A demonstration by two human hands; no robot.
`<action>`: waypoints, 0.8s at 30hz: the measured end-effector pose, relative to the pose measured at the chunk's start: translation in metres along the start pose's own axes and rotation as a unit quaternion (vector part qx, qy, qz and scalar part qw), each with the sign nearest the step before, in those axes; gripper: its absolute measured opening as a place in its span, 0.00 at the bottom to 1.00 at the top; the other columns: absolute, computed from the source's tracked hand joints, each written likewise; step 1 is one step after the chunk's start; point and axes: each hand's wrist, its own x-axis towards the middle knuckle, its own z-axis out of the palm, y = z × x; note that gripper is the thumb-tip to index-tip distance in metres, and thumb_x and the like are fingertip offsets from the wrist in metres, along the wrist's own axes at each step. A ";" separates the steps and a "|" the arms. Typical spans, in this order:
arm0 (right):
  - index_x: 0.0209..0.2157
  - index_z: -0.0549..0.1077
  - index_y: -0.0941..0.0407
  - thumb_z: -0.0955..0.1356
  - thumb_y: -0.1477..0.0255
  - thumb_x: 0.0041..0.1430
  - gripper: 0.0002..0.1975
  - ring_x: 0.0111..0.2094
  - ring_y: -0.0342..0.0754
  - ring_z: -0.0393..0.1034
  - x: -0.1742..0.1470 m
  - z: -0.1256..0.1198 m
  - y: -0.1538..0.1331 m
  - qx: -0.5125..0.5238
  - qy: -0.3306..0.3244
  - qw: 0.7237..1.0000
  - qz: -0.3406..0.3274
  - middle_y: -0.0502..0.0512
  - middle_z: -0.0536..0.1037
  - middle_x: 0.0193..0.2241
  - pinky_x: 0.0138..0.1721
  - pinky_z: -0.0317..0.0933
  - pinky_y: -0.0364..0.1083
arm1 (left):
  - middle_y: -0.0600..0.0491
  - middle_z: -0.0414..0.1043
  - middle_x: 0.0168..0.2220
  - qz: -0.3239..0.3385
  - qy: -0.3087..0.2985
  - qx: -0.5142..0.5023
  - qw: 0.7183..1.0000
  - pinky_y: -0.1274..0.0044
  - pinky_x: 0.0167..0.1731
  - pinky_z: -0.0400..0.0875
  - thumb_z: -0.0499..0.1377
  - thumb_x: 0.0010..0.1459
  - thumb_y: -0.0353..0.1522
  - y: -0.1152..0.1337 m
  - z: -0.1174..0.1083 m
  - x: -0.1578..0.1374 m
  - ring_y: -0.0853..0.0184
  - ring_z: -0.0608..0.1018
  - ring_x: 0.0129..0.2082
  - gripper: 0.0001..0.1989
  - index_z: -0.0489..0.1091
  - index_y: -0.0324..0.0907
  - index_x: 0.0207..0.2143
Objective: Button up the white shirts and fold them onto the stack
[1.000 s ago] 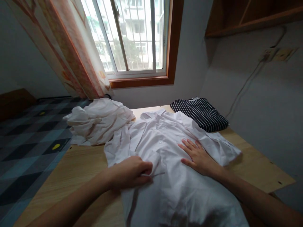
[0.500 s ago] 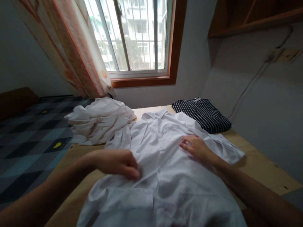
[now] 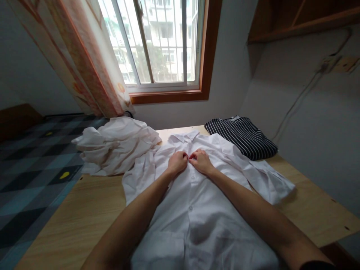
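Observation:
A white button-up shirt [image 3: 213,210] lies front up on the wooden table, its collar toward the window and its sleeves out to the sides. My left hand [image 3: 178,162] is closed on the shirt's front placket, a little below the collar. Right beside it, my right hand [image 3: 200,161] pinches the same placket from the other side, fingers curled. The fingertips of both hands nearly meet, and they hide the bit of cloth between them. Down the middle, below the hands, several buttons show.
Crumpled white cloth [image 3: 118,146] is heaped at the table's back left. A folded black-and-white striped garment [image 3: 242,137] lies at the back right. The wooden table [image 3: 92,198] stands beside a checkered bed [image 3: 33,168]. A shelf [image 3: 303,26] hangs at upper right.
Both hands have moved up the shirt and come together at the placket near the collar. The left hand travelled from the lower left side, the right hand from the right chest.

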 end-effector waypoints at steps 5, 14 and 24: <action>0.32 0.78 0.54 0.69 0.65 0.57 0.09 0.44 0.52 0.65 -0.002 -0.002 0.002 -0.008 -0.021 0.999 0.031 0.56 0.75 0.39 0.43 0.55 0.48 | 0.48 0.79 0.34 0.011 -0.003 0.019 1.000 0.75 0.35 0.63 0.55 0.58 0.34 0.001 -0.002 -0.003 0.62 0.76 0.35 0.12 0.78 0.41 0.32; 0.31 0.75 0.55 0.68 0.68 0.58 0.06 0.44 0.51 0.65 -0.008 -0.003 0.002 0.040 -0.009 0.998 0.052 0.54 0.73 0.39 0.43 0.54 0.49 | 0.54 0.73 0.25 0.038 0.018 -0.070 0.997 0.78 0.30 0.60 0.55 0.58 0.34 -0.012 0.007 0.001 0.67 0.72 0.29 0.10 0.74 0.40 0.27; 0.33 0.73 0.56 0.67 0.72 0.59 0.04 0.46 0.52 0.65 -0.010 0.001 0.000 0.096 0.075 0.991 0.052 0.56 0.72 0.41 0.46 0.55 0.50 | 0.56 0.71 0.24 0.061 0.025 -0.144 0.987 0.78 0.28 0.59 0.59 0.54 0.37 -0.014 0.006 0.000 0.70 0.70 0.26 0.11 0.72 0.39 0.24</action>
